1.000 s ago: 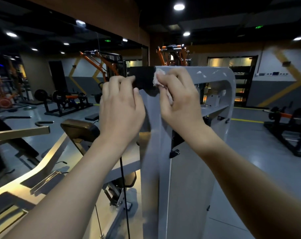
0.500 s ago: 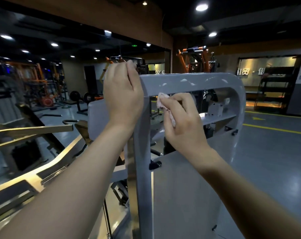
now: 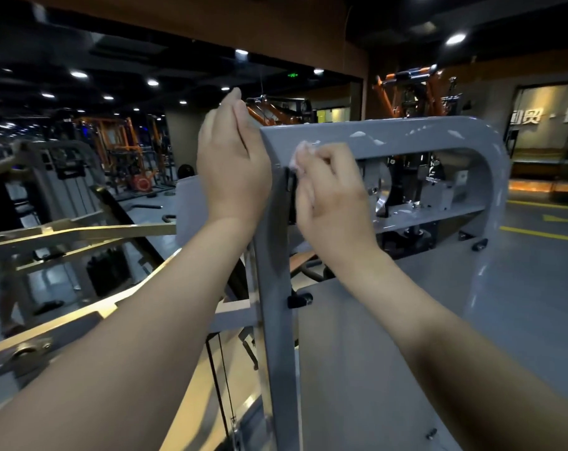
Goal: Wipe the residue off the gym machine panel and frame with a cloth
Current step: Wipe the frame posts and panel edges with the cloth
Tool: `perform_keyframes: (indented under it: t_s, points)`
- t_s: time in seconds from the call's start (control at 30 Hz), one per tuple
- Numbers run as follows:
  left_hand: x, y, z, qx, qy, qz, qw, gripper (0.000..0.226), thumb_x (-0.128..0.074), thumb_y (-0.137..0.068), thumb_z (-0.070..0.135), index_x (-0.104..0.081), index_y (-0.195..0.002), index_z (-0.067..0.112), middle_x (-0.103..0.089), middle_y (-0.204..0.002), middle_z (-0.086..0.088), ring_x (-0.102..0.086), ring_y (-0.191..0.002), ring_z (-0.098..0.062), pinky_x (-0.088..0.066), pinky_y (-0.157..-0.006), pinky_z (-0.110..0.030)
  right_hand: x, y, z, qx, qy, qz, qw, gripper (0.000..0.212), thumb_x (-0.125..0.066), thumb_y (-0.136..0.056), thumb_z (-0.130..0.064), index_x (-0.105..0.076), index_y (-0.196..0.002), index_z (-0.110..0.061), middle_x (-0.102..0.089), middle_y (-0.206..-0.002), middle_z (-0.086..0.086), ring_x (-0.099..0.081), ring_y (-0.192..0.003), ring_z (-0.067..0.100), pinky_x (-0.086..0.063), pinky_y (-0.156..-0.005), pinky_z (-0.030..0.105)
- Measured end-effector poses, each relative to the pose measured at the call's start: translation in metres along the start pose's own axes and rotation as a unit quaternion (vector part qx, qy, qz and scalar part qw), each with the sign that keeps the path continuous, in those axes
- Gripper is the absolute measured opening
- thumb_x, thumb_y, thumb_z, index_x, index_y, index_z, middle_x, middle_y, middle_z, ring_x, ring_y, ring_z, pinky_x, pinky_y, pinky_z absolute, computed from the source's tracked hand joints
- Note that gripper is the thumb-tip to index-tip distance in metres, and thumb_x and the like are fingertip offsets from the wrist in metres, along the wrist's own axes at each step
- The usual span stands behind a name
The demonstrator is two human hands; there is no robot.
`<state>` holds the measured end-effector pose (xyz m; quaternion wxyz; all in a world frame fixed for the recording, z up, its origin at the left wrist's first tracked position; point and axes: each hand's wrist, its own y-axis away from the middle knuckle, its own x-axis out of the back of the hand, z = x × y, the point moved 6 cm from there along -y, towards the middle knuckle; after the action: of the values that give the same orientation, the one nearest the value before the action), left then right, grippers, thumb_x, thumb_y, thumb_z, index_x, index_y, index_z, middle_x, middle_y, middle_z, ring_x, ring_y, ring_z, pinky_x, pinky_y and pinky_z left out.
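The grey gym machine frame [image 3: 406, 135] arches across the centre, with white residue spots [image 3: 357, 134] on its top bar. Its upright [image 3: 276, 336] runs down between my arms, and the flat grey panel [image 3: 373, 353] lies to the right of it. My right hand [image 3: 331, 196] pinches a small white cloth [image 3: 300, 154] and presses it against the frame's inner corner, just under the top bar. My left hand [image 3: 234, 167] rests against the outer left corner of the frame with its fingers straight and pointing up.
A black cable [image 3: 221, 369] hangs left of the upright. A gold-coloured machine arm [image 3: 81, 232] reaches in from the left, in front of a wall mirror. Orange machines [image 3: 406, 92] stand behind. Grey floor with a yellow line [image 3: 543, 236] lies to the right.
My right hand has carried the cloth from the top bar's left end down to the inner corner beneath it. My left hand has shifted to the frame's outer corner and its fingers now point up.
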<state>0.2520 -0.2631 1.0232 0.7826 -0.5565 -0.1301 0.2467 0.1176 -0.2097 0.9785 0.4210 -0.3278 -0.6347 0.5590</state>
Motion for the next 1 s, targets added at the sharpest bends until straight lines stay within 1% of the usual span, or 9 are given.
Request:
perform_keyframes:
  t_s: [0.1,0.17,0.23,0.3,0.43,0.53,0.7,0.87,1.0]
  points:
    - [0.000,0.001,-0.001,-0.003,0.010,0.004,1.000,0.047,-0.031,-0.110,0.029,-0.058,-0.139,0.003,-0.067,-0.122,-0.006,-0.060,-0.119,-0.017,-0.046,-0.104,-0.032,-0.003,0.002,0.000,0.046,0.022,-0.023,0.998,0.026,-0.056,-0.099,0.000,-0.066,-0.123,0.003,-0.060,-0.108,0.018,-0.059,-0.095,0.028,-0.054,-0.083,0.037]
    - [0.000,0.001,-0.001,-0.008,0.019,0.009,1.000,0.045,-0.033,-0.110,0.027,-0.059,-0.137,0.003,-0.067,-0.122,-0.006,-0.060,-0.118,-0.016,-0.046,-0.103,-0.030,0.005,0.000,0.010,0.007,0.043,0.019,0.999,0.023,-0.057,-0.097,0.003,-0.068,-0.118,0.004,-0.059,-0.105,0.017,-0.059,-0.092,0.026,-0.054,-0.080,0.037]
    - [0.000,0.000,-0.001,-0.022,0.016,0.019,0.999,0.039,-0.035,-0.110,0.022,-0.066,-0.125,0.004,-0.069,-0.110,-0.005,-0.061,-0.107,-0.017,-0.047,-0.094,-0.027,0.005,-0.001,0.005,-0.041,0.039,0.049,0.997,0.020,-0.057,-0.097,0.004,-0.068,-0.113,0.004,-0.058,-0.102,0.016,-0.058,-0.088,0.025,-0.053,-0.077,0.036]
    - [0.001,-0.001,-0.001,-0.044,0.011,0.024,0.999,0.034,-0.037,-0.109,0.017,-0.069,-0.111,0.005,-0.067,-0.097,-0.004,-0.059,-0.094,-0.019,-0.045,-0.085,-0.029,-0.004,-0.001,-0.011,-0.023,0.020,0.022,0.999,0.021,-0.056,-0.098,0.002,-0.067,-0.115,0.005,-0.059,-0.105,0.017,-0.059,-0.090,0.027,-0.053,-0.079,0.038]
    - [0.001,0.000,-0.002,-0.051,0.017,0.010,0.999,0.032,-0.037,-0.110,0.018,-0.067,-0.110,0.006,-0.064,-0.097,-0.003,-0.057,-0.094,-0.018,-0.042,-0.084,-0.027,0.001,-0.002,0.005,0.002,0.068,0.005,0.998,0.023,-0.056,-0.097,0.004,-0.068,-0.116,0.004,-0.060,-0.104,0.018,-0.060,-0.090,0.029,-0.053,-0.078,0.042]
    - [0.002,0.001,-0.003,-0.046,0.017,0.013,0.999,0.034,-0.036,-0.110,0.020,-0.067,-0.114,0.006,-0.066,-0.101,-0.005,-0.057,-0.098,-0.018,-0.044,-0.087,-0.029,0.009,-0.005,0.011,-0.079,0.087,0.054,0.992,0.016,-0.057,-0.096,0.001,-0.067,-0.108,0.000,-0.056,-0.098,0.012,-0.054,-0.083,0.021,-0.050,-0.072,0.035]
    - [0.002,0.000,-0.003,-0.057,0.024,0.014,0.998,0.035,-0.038,-0.109,0.018,-0.067,-0.122,0.003,-0.069,-0.110,-0.008,-0.059,-0.106,-0.021,-0.045,-0.095,-0.032,-0.004,-0.007,-0.014,0.011,0.071,-0.004,0.997,0.019,-0.054,-0.099,0.001,-0.068,-0.112,0.004,-0.057,-0.100,0.015,-0.055,-0.085,0.021,-0.048,-0.078,0.027]
    - [0.002,0.000,-0.002,-0.063,0.021,0.012,0.998,0.036,-0.038,-0.109,0.019,-0.066,-0.124,0.002,-0.069,-0.114,-0.008,-0.060,-0.110,-0.022,-0.047,-0.100,-0.036,0.008,-0.011,0.002,-0.148,0.062,0.075,0.984,0.015,-0.055,-0.100,-0.003,-0.066,-0.110,-0.001,-0.048,-0.102,0.004,-0.043,-0.076,0.001,-0.039,-0.076,0.005]
    - [0.000,0.001,-0.004,-0.069,0.020,0.007,0.997,0.037,-0.037,-0.109,0.020,-0.066,-0.124,0.003,-0.069,-0.114,-0.008,-0.060,-0.111,-0.023,-0.047,-0.100,-0.037,-0.007,-0.011,-0.017,-0.004,0.051,0.006,0.999,0.022,-0.055,-0.101,-0.003,-0.067,-0.117,0.004,-0.056,-0.103,0.016,-0.053,-0.085,0.014,-0.045,-0.078,0.014]
